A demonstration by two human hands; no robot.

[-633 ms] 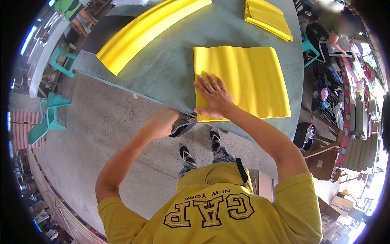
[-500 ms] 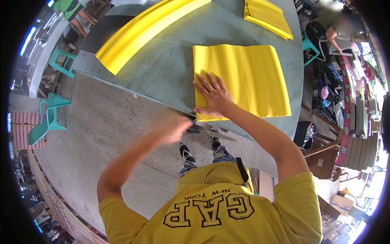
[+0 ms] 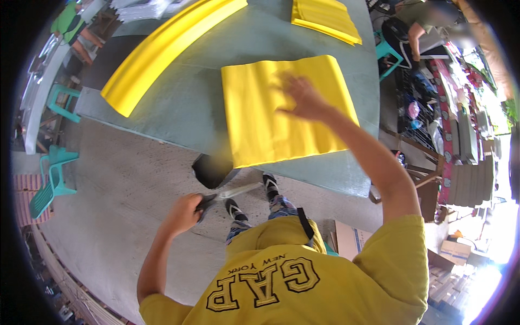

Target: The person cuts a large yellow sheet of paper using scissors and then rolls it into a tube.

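Observation:
A stack of yellow sheet material (image 3: 254, 124), roughly square, lies at the near edge of the grey-green table (image 3: 195, 97). My right hand (image 3: 303, 100) is over its middle, fingers apart and smeared by motion; whether it touches the sheet I cannot tell. My left hand (image 3: 184, 214) is closed around the dark handle of what look like scissors (image 3: 238, 190), off the table's near edge and above the floor. Their pale blade points right, towards my feet. A black object (image 3: 211, 170) of unclear kind shows just below the table edge, left of the stack.
A long yellow strip (image 3: 168, 51) lies at the table's left, and a folded yellow piece (image 3: 325, 21) at the far right. Green plastic stools (image 3: 65, 103) and a green chair (image 3: 54, 181) stand to the left. Two other people work farther back. Shelving and goods line the right.
My left hand has drawn back from the stack's near left corner with the scissors. My right hand has slid from the left edge towards the sheet's middle. The whole view has shifted.

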